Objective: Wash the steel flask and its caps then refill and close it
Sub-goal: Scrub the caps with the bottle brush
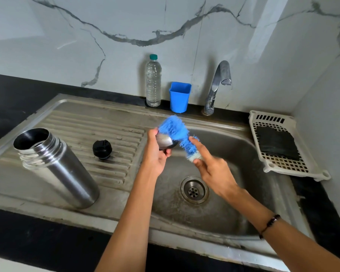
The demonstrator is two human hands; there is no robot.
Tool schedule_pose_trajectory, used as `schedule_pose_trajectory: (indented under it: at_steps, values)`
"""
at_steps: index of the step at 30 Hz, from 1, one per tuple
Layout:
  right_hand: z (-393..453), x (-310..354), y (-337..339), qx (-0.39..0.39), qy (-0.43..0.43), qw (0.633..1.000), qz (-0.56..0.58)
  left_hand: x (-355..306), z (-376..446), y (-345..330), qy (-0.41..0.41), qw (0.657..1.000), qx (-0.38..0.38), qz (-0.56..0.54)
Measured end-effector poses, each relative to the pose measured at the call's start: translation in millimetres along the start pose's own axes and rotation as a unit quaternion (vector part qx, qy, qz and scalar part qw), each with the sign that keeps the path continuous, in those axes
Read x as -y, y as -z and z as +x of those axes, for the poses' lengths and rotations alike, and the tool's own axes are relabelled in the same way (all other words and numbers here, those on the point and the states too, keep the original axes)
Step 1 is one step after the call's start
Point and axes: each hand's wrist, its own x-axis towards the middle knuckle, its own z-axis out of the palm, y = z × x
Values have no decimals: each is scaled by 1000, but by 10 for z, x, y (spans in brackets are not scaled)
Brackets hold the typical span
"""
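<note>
Steel cap [164, 141] in left hand [155, 156], blue brush [177, 134] scrubbing

Brushed cylindrical steel flask [55, 167]: uncapped, upright on sink drainboard, threaded mouth open. Round black plastic inner stopper [102, 149]: on drainboard ridges, near flask. Shiny domed steel outer cap [164, 141]: above basin, against blue bristle brush [177, 134].

You will find no readable text, label, brand or number here (the clear plastic water bottle [153, 81] with its teal cap shows none).
</note>
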Motion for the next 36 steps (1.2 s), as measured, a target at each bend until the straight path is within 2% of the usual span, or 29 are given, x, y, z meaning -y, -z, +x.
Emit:
schedule_pose_trajectory:
  at_steps: [3,6,8,12,15,17,22,24,27,32,36]
  values:
    - [61,-87,57,-10,-54,998,31,-25,-4,43,6,999,37,-37]
    - [-1,-61,82,-38,-13,998,38,-49,21,62,-1,999,41,-26]
    - [-26,-28,34,-22,-1,999,25,-35,11,56,2,998,49,-48]
    - [-6,-91,-13,-29,-36,999,27,-18,7,85,25,991,57,-118]
    - [-50,-15,15,-43,8,998,37,-31,33,83,16,994,33,-102]
    - [-94,56,-40,-15,38,999,-3,-27,24,33,15,995,15,-96]
    - [-75,-138,-50,-28,-1,1000,-12,-77,12,24,26,994,24,-100]
    - [-16,-122,36,-48,25,999,3,-78,24,29,25,996,19,-83]
    - [2,3,7,-29,79,996,-16,-55,-8,-52,21,996,10,-92]
    - [8,-114,4,-38,15,999,0,-83,-23,27,42,994,19,-103]
    - [-10,14,-21,-18,75,997,-19,-70,-33,-17,29,995,14,-96]
